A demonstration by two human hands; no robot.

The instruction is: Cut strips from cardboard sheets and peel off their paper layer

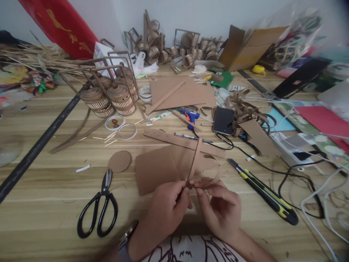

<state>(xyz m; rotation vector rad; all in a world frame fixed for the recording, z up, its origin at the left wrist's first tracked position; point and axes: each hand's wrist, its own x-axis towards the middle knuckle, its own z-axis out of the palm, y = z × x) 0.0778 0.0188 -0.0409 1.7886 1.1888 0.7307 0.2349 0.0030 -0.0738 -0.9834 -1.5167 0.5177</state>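
My left hand [169,203] is closed, thumb and forefinger pinching the near end of a narrow cardboard strip [195,160] that points away from me. Close against it, my right hand [222,203] pinches a thin brown paper strip [215,179], whose loose part curls up to the right. The two strips meet at my fingertips; whether they are joined there I cannot tell. Beneath them lies a flat cardboard sheet [152,169]. Left of my hands are a cardboard disc [120,161] and black-handled scissors [102,207]. A yellow and black utility knife [263,191] lies to the right.
Small lidded baskets with handles [121,100] stand at the back left. Beyond the sheet are a longer cardboard strip [174,140], a pen [188,137], a blue glue gun [191,117] and a phone [223,120]. Black cable [261,167] winds across the right side.
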